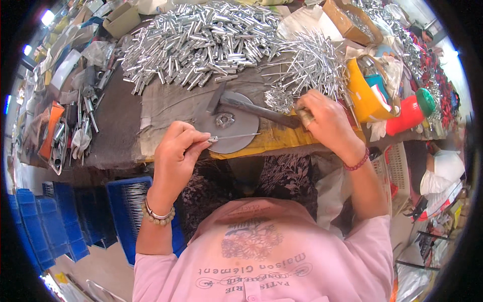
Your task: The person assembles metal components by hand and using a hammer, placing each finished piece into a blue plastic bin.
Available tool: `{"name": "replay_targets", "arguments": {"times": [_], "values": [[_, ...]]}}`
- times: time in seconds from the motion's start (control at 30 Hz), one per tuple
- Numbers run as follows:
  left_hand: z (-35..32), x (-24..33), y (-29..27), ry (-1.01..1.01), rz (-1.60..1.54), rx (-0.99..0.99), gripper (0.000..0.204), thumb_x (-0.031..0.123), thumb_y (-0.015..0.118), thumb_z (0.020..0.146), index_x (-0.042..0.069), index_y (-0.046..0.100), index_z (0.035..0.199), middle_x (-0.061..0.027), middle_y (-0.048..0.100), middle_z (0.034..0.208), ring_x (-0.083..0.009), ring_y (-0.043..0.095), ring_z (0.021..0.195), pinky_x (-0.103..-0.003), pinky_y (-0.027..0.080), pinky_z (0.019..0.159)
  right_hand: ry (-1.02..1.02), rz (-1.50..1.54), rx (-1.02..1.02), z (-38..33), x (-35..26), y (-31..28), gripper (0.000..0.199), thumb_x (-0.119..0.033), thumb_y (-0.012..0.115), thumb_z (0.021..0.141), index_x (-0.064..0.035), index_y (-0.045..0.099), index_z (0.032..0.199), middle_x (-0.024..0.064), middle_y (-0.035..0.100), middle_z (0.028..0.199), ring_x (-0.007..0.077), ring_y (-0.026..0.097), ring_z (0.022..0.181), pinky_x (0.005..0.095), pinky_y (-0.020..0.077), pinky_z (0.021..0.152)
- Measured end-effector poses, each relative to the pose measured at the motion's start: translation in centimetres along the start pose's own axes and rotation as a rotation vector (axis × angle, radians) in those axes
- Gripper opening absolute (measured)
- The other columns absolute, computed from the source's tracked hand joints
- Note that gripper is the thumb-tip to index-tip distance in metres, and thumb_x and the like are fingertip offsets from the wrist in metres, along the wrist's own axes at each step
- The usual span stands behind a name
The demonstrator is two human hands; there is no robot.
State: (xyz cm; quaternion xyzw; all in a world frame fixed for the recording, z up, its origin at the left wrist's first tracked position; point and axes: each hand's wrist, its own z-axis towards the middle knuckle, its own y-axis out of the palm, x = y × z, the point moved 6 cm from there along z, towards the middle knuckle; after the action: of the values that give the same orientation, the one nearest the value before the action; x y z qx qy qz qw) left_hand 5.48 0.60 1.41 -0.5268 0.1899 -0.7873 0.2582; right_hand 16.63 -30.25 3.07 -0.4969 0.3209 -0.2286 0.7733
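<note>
Between the thumb and fingers of my left hand (178,151) is a thin metal rod (236,136) with a small silvery fitting at the held end. The rod points right, over a round grey metal disc (234,143) on the bench. A small raised metal piece (225,120) sits near the disc's middle. My right hand (324,118) is closed round the handle end of a hammer (256,108). The hammer's dark head rests at the disc's far left edge, and its handle slants across the disc toward me. Something tan covers a finger of my right hand.
Beyond the disc lie a large heap of short metal tubes (201,40), a pile of thin rods (317,60) and small metal parts (279,98). A yellow container (365,93) and a red, green-lidded bottle (410,113) stand right. Blue crates (128,201) stand lower left.
</note>
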Motion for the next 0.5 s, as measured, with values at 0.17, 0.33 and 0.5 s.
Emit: {"name": "replay_targets", "arguments": {"times": [0.17, 0.33, 0.5], "values": [[-0.1, 0.0, -0.1, 0.004, 0.007, 0.012, 0.016, -0.003, 0.081, 0.089, 0.002, 0.079, 0.104, -0.0092, 0.065, 0.097, -0.0240, 0.063, 0.088, -0.033, 0.050, 0.077, 0.384, 0.634, -0.010, -0.8, 0.3, 0.1, 0.011, -0.012, 0.071, 0.105, -0.0034, 0.067, 0.110, 0.0093, 0.075, 0.101, 0.0190, 0.073, 0.082, 0.0342, 0.0603, 0.072], [-0.1, -0.2, 0.1, 0.005, 0.014, -0.003, 0.018, -0.004, 0.082, 0.088, 0.002, 0.079, 0.105, -0.0094, 0.064, 0.096, -0.0248, 0.064, 0.089, -0.034, 0.050, 0.078, 0.519, 1.657, 0.009, -1.4, -0.6, 2.0, 0.013, -0.015, 0.072, 0.109, -0.0038, 0.068, 0.114, 0.0051, 0.075, 0.100, 0.0103, 0.071, 0.080, 0.0264, 0.0595, 0.069], [-0.1, 0.0, 0.1, 0.000, -0.008, 0.009, 0.018, -0.004, 0.082, 0.088, 0.002, 0.078, 0.105, -0.0090, 0.063, 0.095, -0.0248, 0.064, 0.089, -0.033, 0.051, 0.078, 0.507, 1.798, 0.082, -1.1, -2.1, 2.0, 0.023, -0.015, 0.073, 0.108, -0.0019, 0.069, 0.127, 0.0055, 0.075, 0.103, 0.0117, 0.072, 0.081, 0.0286, 0.0616, 0.071]]}}
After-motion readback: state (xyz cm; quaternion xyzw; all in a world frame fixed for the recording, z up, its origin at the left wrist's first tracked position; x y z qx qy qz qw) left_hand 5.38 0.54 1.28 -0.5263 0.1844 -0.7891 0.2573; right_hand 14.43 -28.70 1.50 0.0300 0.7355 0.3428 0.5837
